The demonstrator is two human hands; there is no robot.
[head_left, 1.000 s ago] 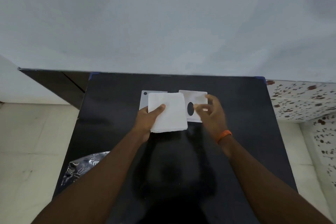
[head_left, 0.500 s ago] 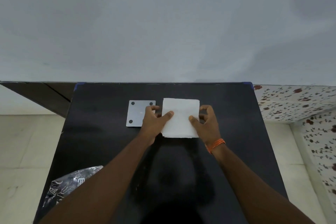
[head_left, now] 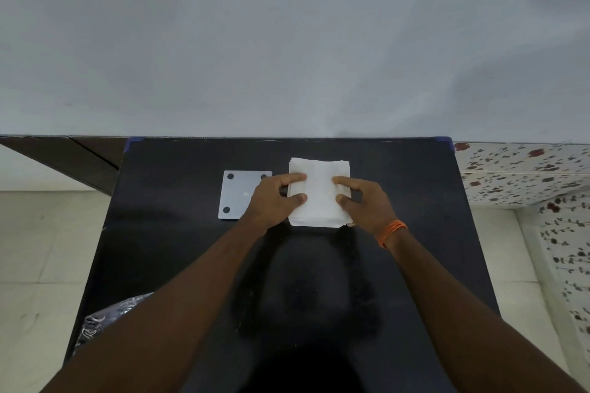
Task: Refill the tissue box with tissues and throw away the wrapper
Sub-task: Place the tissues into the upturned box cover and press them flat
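While both hands (head_left: pixel 274 198) (head_left: pixel 364 201) pinch the tissues (head_left: pixel 319 195), wrapper (head_left: pixel 102 319) print stays unreadable

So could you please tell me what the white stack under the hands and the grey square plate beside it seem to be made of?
White stack: looks like soft matte tissue paper, with thin layered edges showing at its rim. Grey square plate: smooth, flat and rigid with dark round dots at its corners; likely plastic or painted metal, but the look leaves that open.

No text you can read anywhere, faint white marks on the wrapper (head_left: pixel 105 322) at your left forearm — too blurred to read.
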